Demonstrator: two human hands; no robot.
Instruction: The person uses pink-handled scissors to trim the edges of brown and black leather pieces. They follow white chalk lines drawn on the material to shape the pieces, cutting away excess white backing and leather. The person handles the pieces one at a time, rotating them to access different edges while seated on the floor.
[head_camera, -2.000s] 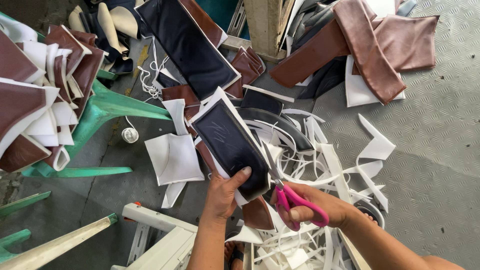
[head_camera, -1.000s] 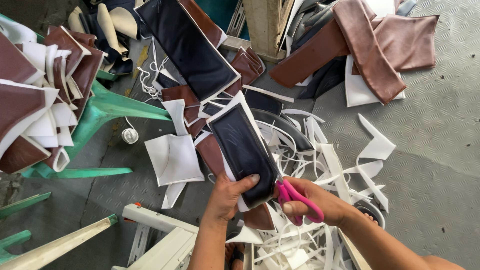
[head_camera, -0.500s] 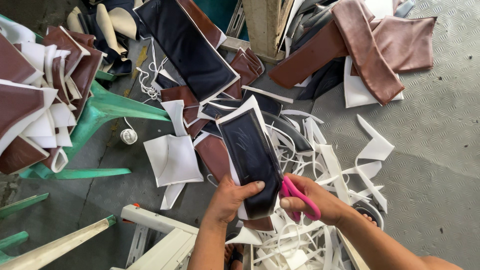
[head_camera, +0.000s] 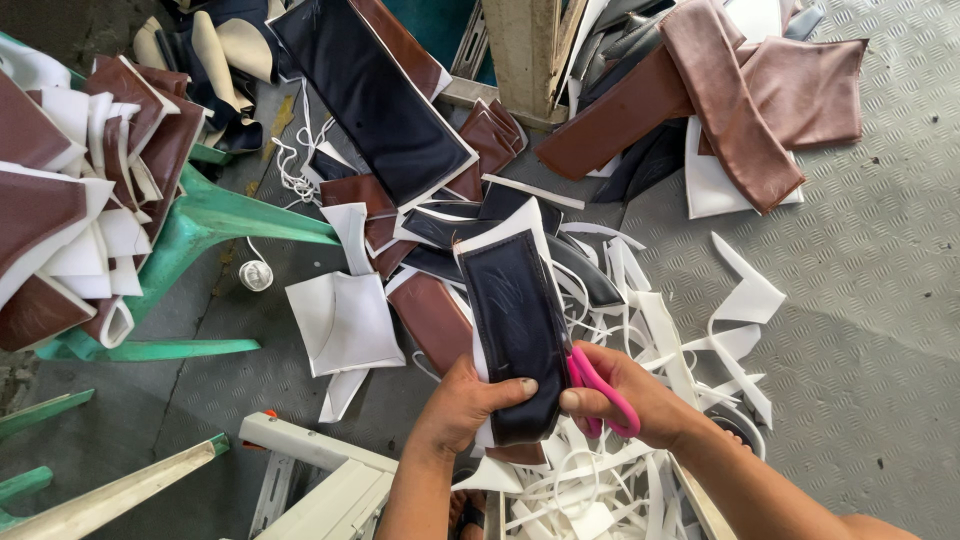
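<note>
My left hand (head_camera: 462, 403) grips the near end of a long dark navy padded panel (head_camera: 513, 318) with a white foam border, held up over the floor. My right hand (head_camera: 628, 399) holds pink-handled scissors (head_camera: 597, 385) at the panel's right edge, near its lower end. The scissor blades are hidden behind the panel and my fingers. Thin white foam trimmings (head_camera: 640, 330) lie on the floor below and to the right of my hands.
A green plastic chair (head_camera: 190, 225) at left carries stacked brown and white pieces (head_camera: 70, 190). A large navy panel (head_camera: 375, 95), brown leather pieces (head_camera: 735, 85), a wooden post (head_camera: 525, 50) and a white frame (head_camera: 320, 470) surround the metal tread floor (head_camera: 880, 300).
The navy panel has turned from slanting leftward to nearly upright and slid toward me. My left hand shifted its grip to the panel's near end; the scissors stayed at the right edge.
</note>
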